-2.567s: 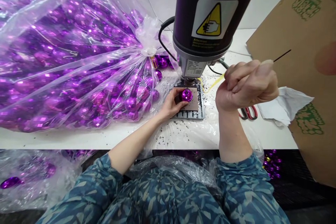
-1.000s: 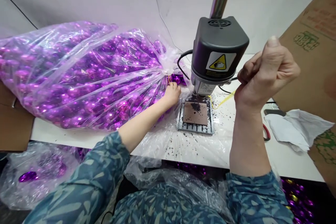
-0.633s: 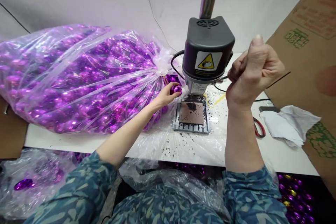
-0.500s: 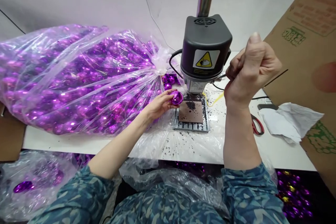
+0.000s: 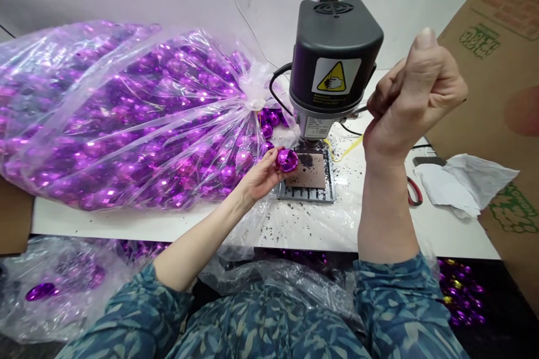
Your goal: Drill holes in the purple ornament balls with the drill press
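While the left hand (image 5: 261, 175) holds a shiny purple ball (image 5: 287, 160) in its fingers, just below and left of the drill press (image 5: 337, 45), the right hand (image 5: 415, 101) is curled around a thin lever to the press's right. A brown plate (image 5: 314, 175) lies under the press; left of it bulges a clear bag (image 5: 126, 118) of purple balls, and right of it crumpled paper (image 5: 463, 182) rests on the table (image 5: 168, 223).
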`<state>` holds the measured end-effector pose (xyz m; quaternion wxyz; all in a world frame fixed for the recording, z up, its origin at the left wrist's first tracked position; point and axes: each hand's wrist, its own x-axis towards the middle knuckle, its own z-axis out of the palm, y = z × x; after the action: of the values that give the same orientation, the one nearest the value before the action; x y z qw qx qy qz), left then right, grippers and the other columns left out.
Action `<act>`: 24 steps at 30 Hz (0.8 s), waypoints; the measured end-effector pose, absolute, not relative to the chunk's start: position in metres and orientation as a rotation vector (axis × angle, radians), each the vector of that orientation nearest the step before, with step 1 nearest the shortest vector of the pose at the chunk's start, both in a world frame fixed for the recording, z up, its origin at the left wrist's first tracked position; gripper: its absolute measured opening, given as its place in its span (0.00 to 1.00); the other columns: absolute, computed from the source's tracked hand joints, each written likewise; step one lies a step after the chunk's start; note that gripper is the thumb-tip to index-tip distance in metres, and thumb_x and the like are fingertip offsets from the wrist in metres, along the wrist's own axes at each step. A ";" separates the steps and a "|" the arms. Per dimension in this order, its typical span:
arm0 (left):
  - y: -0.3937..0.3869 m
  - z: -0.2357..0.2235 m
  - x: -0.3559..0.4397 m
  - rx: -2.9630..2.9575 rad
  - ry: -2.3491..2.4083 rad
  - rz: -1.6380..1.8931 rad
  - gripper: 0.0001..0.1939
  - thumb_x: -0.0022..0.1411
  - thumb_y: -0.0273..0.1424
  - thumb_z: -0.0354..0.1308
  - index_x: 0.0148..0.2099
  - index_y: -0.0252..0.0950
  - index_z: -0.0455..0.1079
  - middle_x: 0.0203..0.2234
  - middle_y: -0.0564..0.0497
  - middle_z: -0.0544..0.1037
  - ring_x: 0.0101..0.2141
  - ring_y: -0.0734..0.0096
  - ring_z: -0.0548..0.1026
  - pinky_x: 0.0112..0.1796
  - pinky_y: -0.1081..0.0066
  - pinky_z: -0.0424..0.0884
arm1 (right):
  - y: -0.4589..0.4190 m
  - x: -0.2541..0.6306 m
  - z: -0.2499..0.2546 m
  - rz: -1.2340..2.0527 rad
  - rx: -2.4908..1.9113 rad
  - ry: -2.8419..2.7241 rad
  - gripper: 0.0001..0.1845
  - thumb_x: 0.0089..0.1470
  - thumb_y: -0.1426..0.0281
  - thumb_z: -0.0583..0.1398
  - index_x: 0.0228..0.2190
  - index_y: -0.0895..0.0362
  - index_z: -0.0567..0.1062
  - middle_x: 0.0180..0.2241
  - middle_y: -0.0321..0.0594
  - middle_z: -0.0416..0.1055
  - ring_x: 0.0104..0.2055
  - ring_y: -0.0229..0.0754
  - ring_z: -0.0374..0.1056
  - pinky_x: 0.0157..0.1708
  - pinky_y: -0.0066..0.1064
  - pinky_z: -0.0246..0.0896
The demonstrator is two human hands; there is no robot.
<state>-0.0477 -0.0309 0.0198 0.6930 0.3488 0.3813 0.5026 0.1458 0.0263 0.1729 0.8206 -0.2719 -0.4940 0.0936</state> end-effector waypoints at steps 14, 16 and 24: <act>-0.012 -0.040 -0.027 1.055 1.087 1.347 0.32 0.54 0.46 0.77 0.53 0.37 0.69 0.47 0.44 0.84 0.50 0.61 0.83 0.58 0.55 0.77 | 0.017 0.140 0.173 0.156 -0.654 -1.060 0.41 0.50 0.27 0.48 0.20 0.51 0.47 0.15 0.30 0.44 0.18 0.33 0.43 0.21 0.36 0.48; -0.005 -0.042 -0.026 1.047 1.094 1.377 0.33 0.54 0.46 0.77 0.54 0.38 0.69 0.48 0.44 0.84 0.51 0.61 0.83 0.59 0.55 0.76 | 0.016 0.140 0.174 0.164 -0.670 -1.067 0.42 0.49 0.26 0.47 0.20 0.52 0.47 0.15 0.31 0.44 0.19 0.34 0.44 0.23 0.37 0.51; 0.002 -0.036 -0.019 1.210 1.014 1.271 0.31 0.57 0.42 0.76 0.58 0.40 0.72 0.53 0.43 0.83 0.54 0.58 0.82 0.60 0.50 0.77 | 0.012 0.141 0.176 0.184 -0.591 -1.056 0.42 0.48 0.26 0.50 0.18 0.53 0.50 0.14 0.29 0.47 0.16 0.32 0.41 0.20 0.35 0.47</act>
<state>-0.0195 0.0018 -0.0357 0.5288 0.5067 0.4246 0.5323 0.1405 0.0125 0.1758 0.8186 -0.2774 -0.4955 0.0864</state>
